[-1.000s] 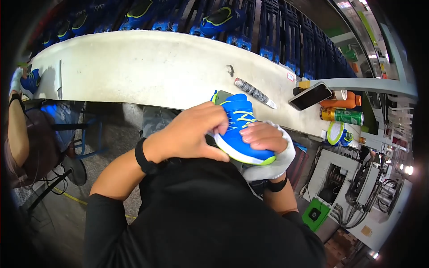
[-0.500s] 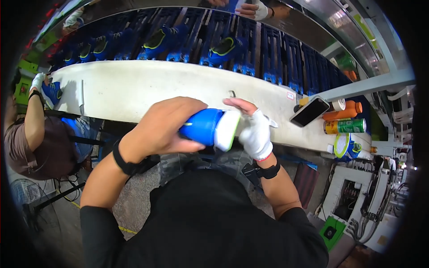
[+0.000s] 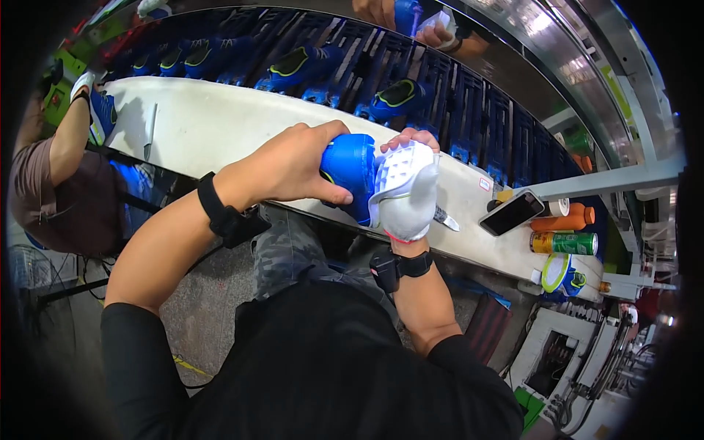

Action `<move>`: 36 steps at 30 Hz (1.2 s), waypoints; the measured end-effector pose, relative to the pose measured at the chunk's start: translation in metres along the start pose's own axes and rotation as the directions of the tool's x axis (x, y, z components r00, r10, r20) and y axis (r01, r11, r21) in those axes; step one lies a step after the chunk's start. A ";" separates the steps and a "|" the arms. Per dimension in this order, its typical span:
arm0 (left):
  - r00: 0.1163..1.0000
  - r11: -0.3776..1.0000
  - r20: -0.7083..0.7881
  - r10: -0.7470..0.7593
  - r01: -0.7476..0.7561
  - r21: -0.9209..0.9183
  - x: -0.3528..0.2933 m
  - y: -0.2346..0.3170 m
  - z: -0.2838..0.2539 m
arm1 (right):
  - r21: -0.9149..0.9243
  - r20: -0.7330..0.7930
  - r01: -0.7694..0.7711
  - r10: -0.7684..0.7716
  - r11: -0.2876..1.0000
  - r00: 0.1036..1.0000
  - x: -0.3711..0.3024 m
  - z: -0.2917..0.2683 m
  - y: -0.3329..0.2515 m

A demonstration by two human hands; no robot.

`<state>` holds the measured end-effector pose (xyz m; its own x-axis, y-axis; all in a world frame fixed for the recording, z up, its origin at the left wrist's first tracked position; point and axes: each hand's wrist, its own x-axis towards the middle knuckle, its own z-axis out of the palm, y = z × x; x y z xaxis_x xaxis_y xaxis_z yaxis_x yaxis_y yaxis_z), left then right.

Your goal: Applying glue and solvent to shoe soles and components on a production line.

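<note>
I hold a bright blue sports shoe over the near edge of a long white workbench. My bare left hand wraps around the shoe from the left, thumb underneath. My right hand, in a white glove, presses against the shoe's other end, so the sole side is hidden. Each wrist carries a black band.
A conveyor beyond the bench carries several blue shoes with yellow-green trim. A phone, an orange bottle, a green can and a tape roll lie at the bench's right end. Another person works at the left. Other hands show at the top.
The shoe has turned from lying sole-down on my lap to being held end-on above the bench edge. Both hands rose with it, and the view has tilted up toward the conveyor.
</note>
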<state>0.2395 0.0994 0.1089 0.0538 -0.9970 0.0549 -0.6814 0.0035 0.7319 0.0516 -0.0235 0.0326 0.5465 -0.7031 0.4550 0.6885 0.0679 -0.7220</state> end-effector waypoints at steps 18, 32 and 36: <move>0.839 0.721 0.329 0.434 -0.542 0.432 0.017 0.089 0.038 | -0.399 -0.141 -0.311 0.277 0.863 0.950 -0.060 0.003 -0.100; 0.950 0.909 0.113 0.291 -0.311 0.278 -0.080 0.079 0.015 | -0.795 0.111 -0.022 0.181 0.606 0.977 -0.092 -0.058 -0.052; 0.933 0.891 0.193 0.304 -0.350 0.290 -0.072 0.081 0.010 | -0.899 0.134 0.013 0.247 0.438 0.960 -0.089 -0.046 -0.073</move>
<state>0.1737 0.1708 0.1575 -0.2974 -0.9440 0.1429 -0.8374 0.3299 0.4358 -0.0696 0.0014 0.0206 0.7586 -0.5630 0.3280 -0.1200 -0.6155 -0.7790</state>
